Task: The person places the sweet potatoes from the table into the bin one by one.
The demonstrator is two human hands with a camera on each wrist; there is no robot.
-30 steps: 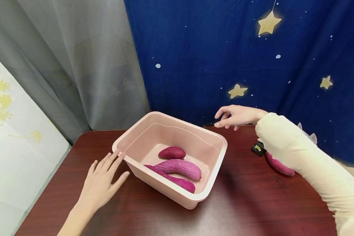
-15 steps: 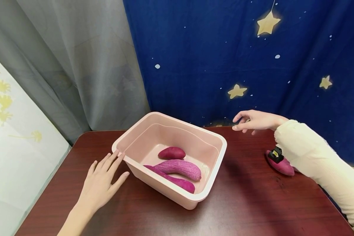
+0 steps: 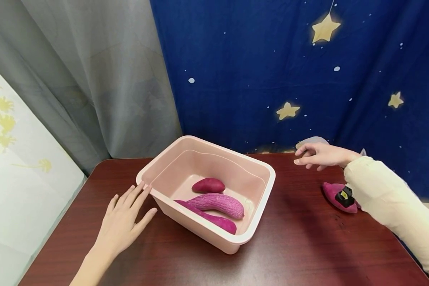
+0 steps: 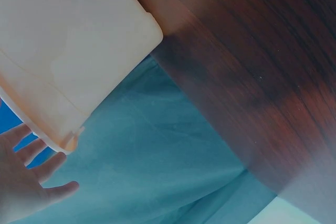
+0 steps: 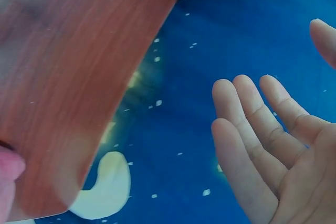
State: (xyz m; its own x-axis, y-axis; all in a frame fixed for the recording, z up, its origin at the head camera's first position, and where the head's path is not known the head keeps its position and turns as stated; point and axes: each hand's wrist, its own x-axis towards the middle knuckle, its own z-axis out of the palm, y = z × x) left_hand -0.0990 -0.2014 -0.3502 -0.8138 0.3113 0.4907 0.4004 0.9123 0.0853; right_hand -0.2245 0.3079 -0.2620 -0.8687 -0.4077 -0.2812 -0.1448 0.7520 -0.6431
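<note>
A pink plastic basin [image 3: 204, 229] stands on the table, with three vegetables lying in it. One is a short dark-magenta sweet potato [image 3: 208, 185]. Beside it lies a long, wrinkled purple vegetable [image 3: 218, 204], and along the near wall a longer magenta sweet potato [image 3: 218, 223], partly hidden by the rim. My left hand [image 3: 123, 222] touches the basin's left rim corner with straight fingertips. My right hand [image 3: 319, 155] hovers near the table's back edge, fingers loosely bent around nothing. Below its wrist, magenta sweet potatoes [image 3: 329, 194] lie on the table, partly covered by the black wrist camera.
The dark reddish wooden table [image 3: 279, 258] ends at the back against a grey curtain [image 3: 128, 79] and a blue star-printed curtain [image 3: 243, 71]. A white sheet with yellow flowers [image 3: 14, 178] stands at the left.
My right hand has moved right and slightly down, away from the basin, and its sleeve uncovers more of the sweet potatoes on the right. My left hand and the basin have stayed put.
</note>
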